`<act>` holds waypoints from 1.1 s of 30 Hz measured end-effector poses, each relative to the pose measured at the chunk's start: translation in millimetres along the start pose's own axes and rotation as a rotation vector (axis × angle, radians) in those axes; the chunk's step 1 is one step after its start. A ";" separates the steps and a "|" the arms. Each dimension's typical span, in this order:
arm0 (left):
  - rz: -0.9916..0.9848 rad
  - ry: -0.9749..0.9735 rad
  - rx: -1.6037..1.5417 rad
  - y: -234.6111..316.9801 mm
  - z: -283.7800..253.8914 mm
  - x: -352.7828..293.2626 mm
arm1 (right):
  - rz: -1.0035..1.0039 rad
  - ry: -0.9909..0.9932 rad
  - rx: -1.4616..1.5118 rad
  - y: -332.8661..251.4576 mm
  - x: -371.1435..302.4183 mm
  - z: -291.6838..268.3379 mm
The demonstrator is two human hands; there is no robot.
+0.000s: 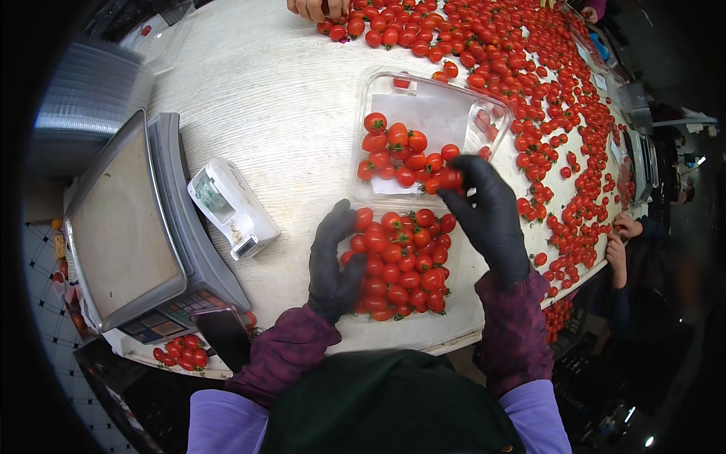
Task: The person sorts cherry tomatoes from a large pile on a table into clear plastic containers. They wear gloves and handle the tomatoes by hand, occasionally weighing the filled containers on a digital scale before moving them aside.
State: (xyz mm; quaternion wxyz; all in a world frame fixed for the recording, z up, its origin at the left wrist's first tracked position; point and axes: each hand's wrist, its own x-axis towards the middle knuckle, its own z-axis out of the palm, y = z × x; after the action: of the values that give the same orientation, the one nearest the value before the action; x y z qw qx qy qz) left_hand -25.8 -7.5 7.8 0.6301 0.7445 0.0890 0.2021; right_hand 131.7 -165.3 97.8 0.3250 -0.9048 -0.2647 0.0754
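A clear plastic box heaped with red cherry tomatoes (pixel 404 261) sits right in front of me. My left hand (pixel 333 261), in a black glove, lies along its left side with the fingers stretched and the thumb over the edge tomatoes. Beyond it, touching or nearly so, stands a second clear plastic box (pixel 361 113); a white sheet (pixel 435 113) lines it, and tomatoes (pixel 397 155) gather in its nearer part. My black-gloved right hand (pixel 491 216) pinches a cherry tomato (pixel 450 178) at that box's near right corner.
Loose tomatoes (pixel 552 113) cover the table's far and right side. On the left stand a weighing scale (pixel 125 227), a white tape dispenser (pixel 233 208) and a phone (pixel 224 333). Other people's hands work at the far edge (pixel 318 7) and the right edge (pixel 618 246).
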 end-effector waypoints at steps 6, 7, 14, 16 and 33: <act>-0.005 0.012 0.006 1.4 0.9 -0.9 | -0.212 0.215 0.085 -10.9 26.3 -5.5; -0.001 0.015 0.004 1.2 0.8 -1.1 | -0.252 0.215 0.059 -10.4 25.8 -8.5; 0.019 0.001 0.021 -1.5 0.3 -3.1 | -0.273 0.308 0.055 -10.5 27.3 -14.3; 0.010 0.000 0.025 -0.4 -0.2 -2.3 | -0.337 0.397 0.034 -9.2 21.6 -16.8; -0.058 -0.125 0.097 7.8 4.4 32.9 | -0.006 0.123 0.556 57.0 -59.7 50.4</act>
State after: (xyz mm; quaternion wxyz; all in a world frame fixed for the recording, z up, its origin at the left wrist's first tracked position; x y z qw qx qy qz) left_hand 4.8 -0.2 21.1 0.6031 0.7825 0.0807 0.1322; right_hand 89.9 -206.1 20.6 0.5763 -0.7831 -0.2162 0.0892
